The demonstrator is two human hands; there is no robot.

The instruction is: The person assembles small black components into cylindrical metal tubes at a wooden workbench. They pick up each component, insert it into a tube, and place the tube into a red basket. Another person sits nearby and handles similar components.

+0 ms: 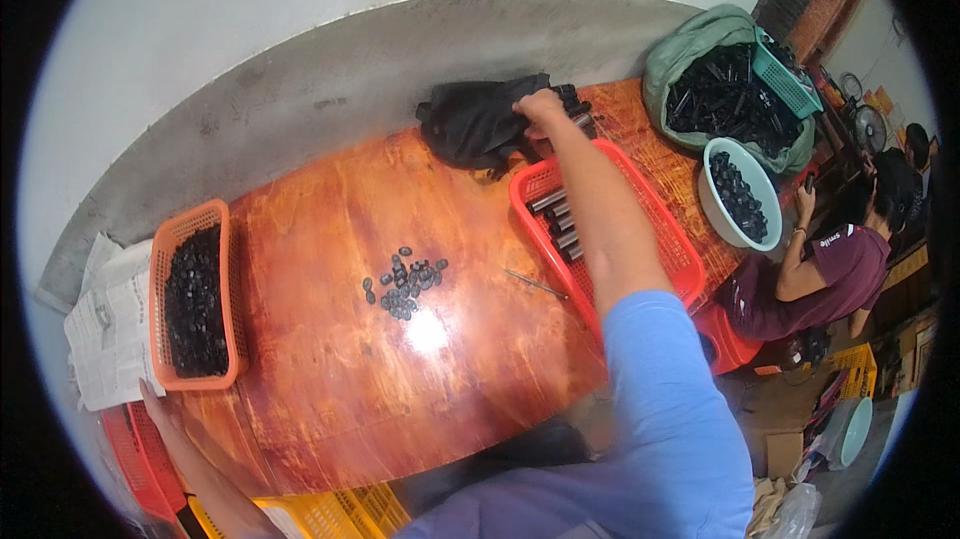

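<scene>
My right hand [541,113] reaches across to the back of the table, its fingers closed on the edge of a black cloth bag [470,121]. Short dark tubes poke out beside that bag. Under my right forearm stands a red plastic basket [679,257] with several black-and-silver tubes [563,224] in it. My left hand [152,401] is at the table's left edge, against a newspaper sheet [112,339] and close to the orange basket [240,344] of small black parts [195,299]. Its fingers are small and blurred. Small dark oval pieces [405,284] lie loose mid-table.
A thin metal rod [535,284] lies left of the red basket. At the right are a green sack [668,69] of black parts and a pale bowl [716,214] of black pieces. A person in a maroon shirt [850,264] sits beyond. Yellow crates [345,514] stand below the table's front edge.
</scene>
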